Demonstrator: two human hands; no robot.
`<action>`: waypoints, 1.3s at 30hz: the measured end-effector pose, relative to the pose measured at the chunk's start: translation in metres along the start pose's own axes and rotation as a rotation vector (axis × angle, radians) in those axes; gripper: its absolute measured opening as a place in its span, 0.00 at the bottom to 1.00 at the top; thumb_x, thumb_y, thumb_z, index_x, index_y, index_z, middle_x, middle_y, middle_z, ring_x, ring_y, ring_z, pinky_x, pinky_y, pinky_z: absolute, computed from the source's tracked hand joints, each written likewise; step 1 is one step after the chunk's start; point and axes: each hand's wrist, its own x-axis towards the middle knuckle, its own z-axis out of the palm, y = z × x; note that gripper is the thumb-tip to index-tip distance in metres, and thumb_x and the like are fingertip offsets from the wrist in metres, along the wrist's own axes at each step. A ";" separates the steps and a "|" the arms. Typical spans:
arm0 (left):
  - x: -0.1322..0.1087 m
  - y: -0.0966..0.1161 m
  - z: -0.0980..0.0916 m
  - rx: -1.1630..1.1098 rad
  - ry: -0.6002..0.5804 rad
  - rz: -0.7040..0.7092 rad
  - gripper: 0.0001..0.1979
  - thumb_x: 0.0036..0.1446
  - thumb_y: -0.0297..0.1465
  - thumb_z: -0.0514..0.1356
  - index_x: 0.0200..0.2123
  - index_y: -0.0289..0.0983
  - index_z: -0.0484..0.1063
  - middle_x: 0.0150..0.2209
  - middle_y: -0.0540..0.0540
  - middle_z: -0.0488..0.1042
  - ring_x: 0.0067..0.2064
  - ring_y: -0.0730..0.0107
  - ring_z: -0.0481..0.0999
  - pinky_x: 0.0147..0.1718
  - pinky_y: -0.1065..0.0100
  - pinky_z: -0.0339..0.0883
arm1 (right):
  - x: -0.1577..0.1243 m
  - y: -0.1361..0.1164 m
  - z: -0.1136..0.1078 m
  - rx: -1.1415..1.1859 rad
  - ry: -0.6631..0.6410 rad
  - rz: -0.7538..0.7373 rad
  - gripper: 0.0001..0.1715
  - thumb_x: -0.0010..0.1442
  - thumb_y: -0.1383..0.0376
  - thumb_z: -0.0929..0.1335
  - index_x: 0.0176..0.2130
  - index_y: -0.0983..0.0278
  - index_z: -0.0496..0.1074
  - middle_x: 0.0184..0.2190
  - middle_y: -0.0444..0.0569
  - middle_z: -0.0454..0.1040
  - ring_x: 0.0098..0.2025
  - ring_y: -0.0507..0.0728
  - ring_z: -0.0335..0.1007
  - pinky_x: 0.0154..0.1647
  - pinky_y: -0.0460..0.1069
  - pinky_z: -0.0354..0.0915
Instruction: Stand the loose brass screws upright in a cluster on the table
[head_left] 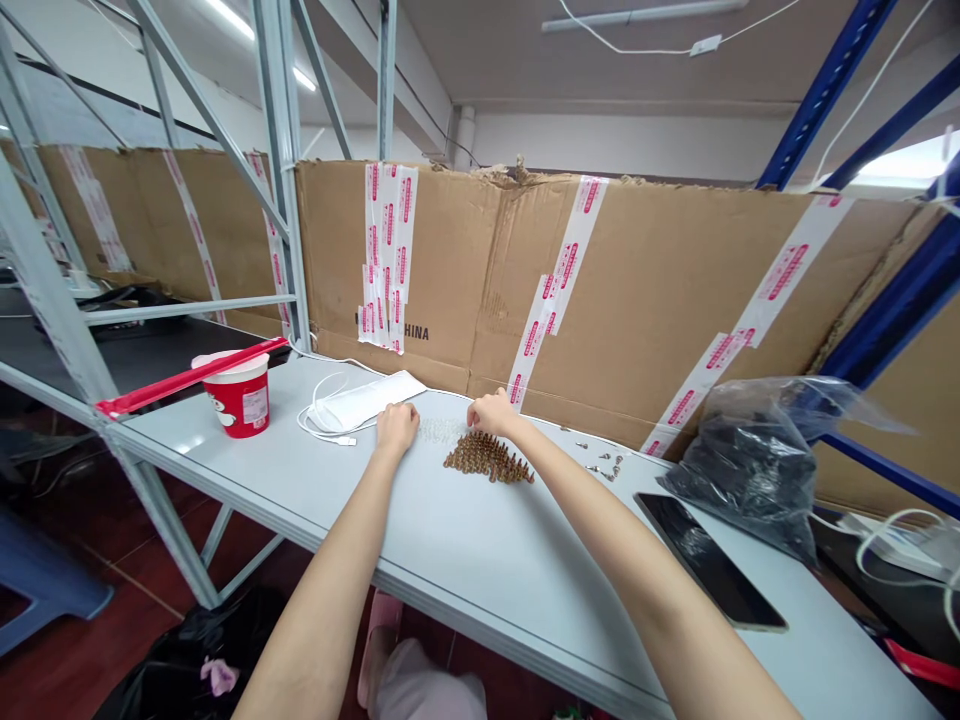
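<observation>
My left hand [397, 427] rests on the grey table with its fingers curled in, beside the left end of a patch of small clear pieces [442, 430]. Whatever its fingers may hold is hidden. My right hand [491, 412] is at the other end of these clear pieces, its fingers bent together in a pinch; anything between them is too small to make out. Just below the right hand, many small bronze-coloured pointed pieces [487, 458] stand close together in rows. A few loose metallic bits [604, 466] lie to the right of my right forearm.
A white box-like device with a cable [367, 402] lies left of my hands. Further left stands a red-and-white tub [244, 400] behind red tape [195, 375]. To the right are a black phone [709, 560] and a plastic bag of dark material [750, 470]. Taped cardboard [442, 260] walls the back.
</observation>
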 end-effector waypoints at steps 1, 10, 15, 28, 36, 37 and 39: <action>0.000 0.000 0.000 0.001 -0.001 0.000 0.14 0.55 0.31 0.48 0.34 0.37 0.73 0.37 0.40 0.73 0.44 0.59 0.69 0.41 0.63 0.61 | 0.000 0.000 -0.001 -0.001 -0.007 -0.005 0.08 0.51 0.66 0.67 0.34 0.59 0.75 0.36 0.49 0.76 0.38 0.56 0.69 0.43 0.51 0.47; 0.001 -0.001 0.002 0.002 0.018 0.025 0.14 0.55 0.30 0.47 0.34 0.36 0.73 0.37 0.40 0.73 0.43 0.58 0.69 0.39 0.62 0.61 | 0.001 -0.002 0.003 -0.025 0.046 -0.057 0.10 0.50 0.70 0.66 0.32 0.60 0.75 0.34 0.51 0.76 0.37 0.55 0.69 0.44 0.52 0.46; 0.001 -0.001 0.002 -0.001 0.024 0.023 0.14 0.55 0.31 0.48 0.34 0.36 0.73 0.37 0.40 0.73 0.43 0.58 0.69 0.40 0.63 0.62 | 0.002 -0.001 0.009 -0.042 0.076 -0.046 0.10 0.50 0.70 0.65 0.32 0.61 0.75 0.33 0.52 0.76 0.37 0.56 0.69 0.43 0.52 0.46; 0.002 0.000 0.003 -0.016 0.017 0.013 0.13 0.55 0.30 0.49 0.34 0.36 0.73 0.37 0.41 0.73 0.44 0.60 0.70 0.41 0.64 0.62 | 0.000 0.000 0.005 -0.030 0.058 -0.031 0.11 0.51 0.69 0.64 0.34 0.60 0.75 0.35 0.52 0.76 0.38 0.55 0.68 0.43 0.51 0.45; 0.003 -0.001 0.006 -0.022 0.015 0.015 0.13 0.54 0.30 0.49 0.34 0.36 0.73 0.37 0.41 0.74 0.43 0.61 0.70 0.41 0.65 0.62 | -0.001 0.001 0.005 -0.029 0.029 -0.022 0.11 0.52 0.67 0.65 0.35 0.60 0.75 0.36 0.52 0.76 0.39 0.56 0.68 0.43 0.52 0.45; 0.003 -0.001 0.006 -0.023 0.019 0.019 0.13 0.54 0.30 0.49 0.33 0.36 0.73 0.37 0.41 0.74 0.43 0.61 0.70 0.40 0.65 0.62 | -0.001 0.001 0.005 -0.026 0.028 -0.020 0.11 0.52 0.67 0.65 0.35 0.60 0.75 0.36 0.52 0.76 0.39 0.56 0.68 0.43 0.52 0.45; 0.003 -0.002 0.007 -0.024 0.024 0.023 0.13 0.54 0.30 0.49 0.33 0.36 0.73 0.37 0.41 0.74 0.43 0.61 0.70 0.40 0.65 0.62 | -0.001 0.001 0.006 -0.019 0.027 -0.009 0.11 0.53 0.66 0.64 0.35 0.60 0.75 0.36 0.51 0.76 0.39 0.56 0.68 0.43 0.52 0.46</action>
